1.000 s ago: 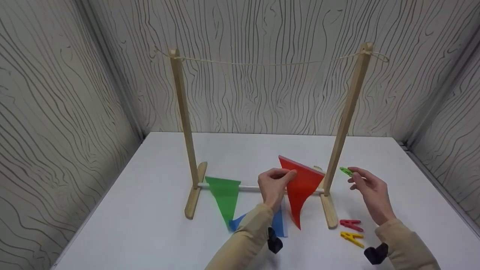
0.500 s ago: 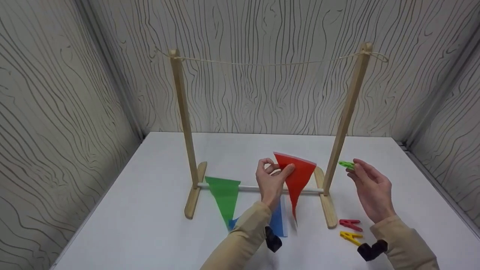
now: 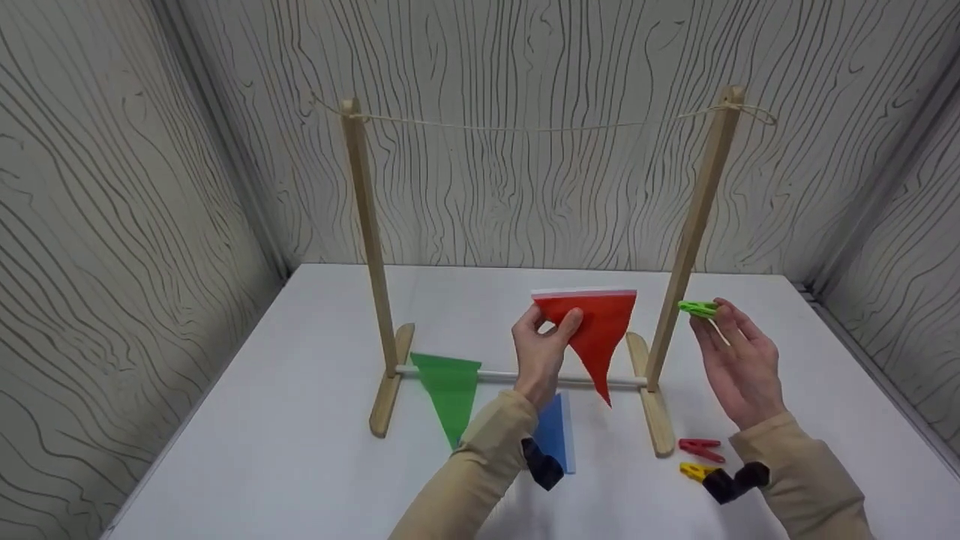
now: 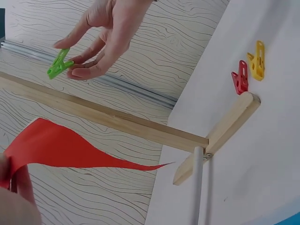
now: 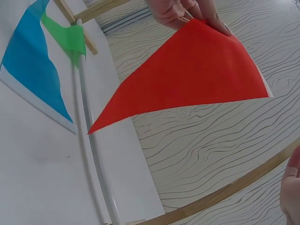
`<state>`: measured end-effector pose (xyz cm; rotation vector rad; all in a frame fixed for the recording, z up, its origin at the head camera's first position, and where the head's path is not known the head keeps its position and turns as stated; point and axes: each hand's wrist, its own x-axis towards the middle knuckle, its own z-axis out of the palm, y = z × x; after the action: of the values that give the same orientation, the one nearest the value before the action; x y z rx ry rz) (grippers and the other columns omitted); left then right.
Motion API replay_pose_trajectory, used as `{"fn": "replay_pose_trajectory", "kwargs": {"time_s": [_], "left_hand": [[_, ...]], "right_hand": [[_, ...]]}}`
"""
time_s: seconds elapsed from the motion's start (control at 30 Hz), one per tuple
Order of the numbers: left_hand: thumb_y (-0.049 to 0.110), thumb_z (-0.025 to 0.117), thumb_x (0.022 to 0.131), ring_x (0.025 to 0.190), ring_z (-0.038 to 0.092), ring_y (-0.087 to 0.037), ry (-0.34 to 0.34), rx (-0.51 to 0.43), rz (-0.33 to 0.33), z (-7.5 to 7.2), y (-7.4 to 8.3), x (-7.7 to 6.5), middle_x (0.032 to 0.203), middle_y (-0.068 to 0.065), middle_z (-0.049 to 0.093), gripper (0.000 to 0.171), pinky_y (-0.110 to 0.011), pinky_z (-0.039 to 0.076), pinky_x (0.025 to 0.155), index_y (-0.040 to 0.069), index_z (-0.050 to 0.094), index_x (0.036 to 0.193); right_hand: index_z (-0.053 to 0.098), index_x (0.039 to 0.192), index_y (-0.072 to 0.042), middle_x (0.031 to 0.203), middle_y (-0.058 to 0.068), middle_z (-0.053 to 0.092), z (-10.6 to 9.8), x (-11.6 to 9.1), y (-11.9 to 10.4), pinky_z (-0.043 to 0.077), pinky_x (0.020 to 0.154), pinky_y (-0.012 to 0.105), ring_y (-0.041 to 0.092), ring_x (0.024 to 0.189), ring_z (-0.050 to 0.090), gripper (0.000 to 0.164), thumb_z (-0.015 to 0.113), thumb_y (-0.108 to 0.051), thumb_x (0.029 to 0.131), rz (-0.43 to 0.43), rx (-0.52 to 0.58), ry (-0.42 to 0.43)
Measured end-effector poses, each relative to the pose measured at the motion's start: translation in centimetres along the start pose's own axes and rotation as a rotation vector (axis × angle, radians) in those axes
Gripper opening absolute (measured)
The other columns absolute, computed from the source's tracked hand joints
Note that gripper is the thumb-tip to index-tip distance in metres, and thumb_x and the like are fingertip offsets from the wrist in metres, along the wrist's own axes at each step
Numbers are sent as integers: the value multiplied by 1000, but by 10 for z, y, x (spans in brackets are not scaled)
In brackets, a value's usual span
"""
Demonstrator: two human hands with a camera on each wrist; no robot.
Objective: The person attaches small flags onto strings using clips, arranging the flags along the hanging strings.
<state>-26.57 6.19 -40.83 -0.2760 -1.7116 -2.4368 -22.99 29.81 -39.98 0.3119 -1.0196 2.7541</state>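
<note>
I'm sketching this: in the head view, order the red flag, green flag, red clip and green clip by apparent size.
1. Red flag
2. Green flag
3. Red clip and green clip: too alike to rank

One red flag [image 3: 604, 324], one green flag [image 3: 452, 390] and one blue flag [image 3: 553, 435] make three, in the lower middle of the head view. One green clothespin [image 3: 697, 309], one red clothespin [image 3: 701, 448] and one yellow clothespin [image 3: 694, 471] make three, toward the right. The left hand [image 3: 543, 358] and right hand [image 3: 741, 367] make two. There are two wooden posts [image 3: 367, 232], two wooden feet [image 3: 658, 424], one string [image 3: 510, 129] and one rod [image 3: 499, 376].
</note>
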Motion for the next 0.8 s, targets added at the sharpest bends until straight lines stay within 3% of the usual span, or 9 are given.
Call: {"fn": "replay_pose_trajectory", "kwargs": {"time_s": [0.37, 0.8], "left_hand": [[19, 66, 98, 108, 70, -22, -74, -108, -38, 8, 26, 6, 124, -15, 67, 36, -43, 59, 94, 5, 62, 130], [24, 64, 99, 100, 73, -20, -121, -50, 1, 9, 53, 17, 115, -15, 72, 31, -41, 61, 90, 4, 67, 124]], "right_hand": [[57, 120, 2, 117, 12, 62, 25, 18, -6, 52, 104, 28, 22, 114, 68, 20, 49, -3, 103, -81, 78, -82], [59, 121, 8, 117, 14, 61, 54, 38, -25, 54, 101, 26, 23, 112, 69, 23, 54, 1, 100, -158, 93, -55]]}}
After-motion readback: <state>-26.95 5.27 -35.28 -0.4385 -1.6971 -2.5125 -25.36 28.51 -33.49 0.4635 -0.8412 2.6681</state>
